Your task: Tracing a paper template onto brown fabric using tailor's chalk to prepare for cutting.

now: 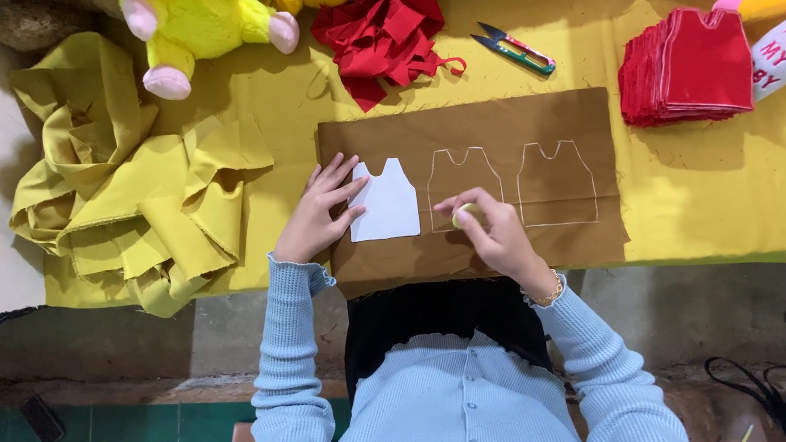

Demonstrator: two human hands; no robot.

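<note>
Right hand (488, 229) pinching chalk (464, 216), left hand (319, 211) pressing template (389, 203)

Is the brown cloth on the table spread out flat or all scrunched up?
Spread flat. The brown cloth lies smooth over the yellow table cover, with the white paper vest pattern and two chalk outlines on it.
</note>
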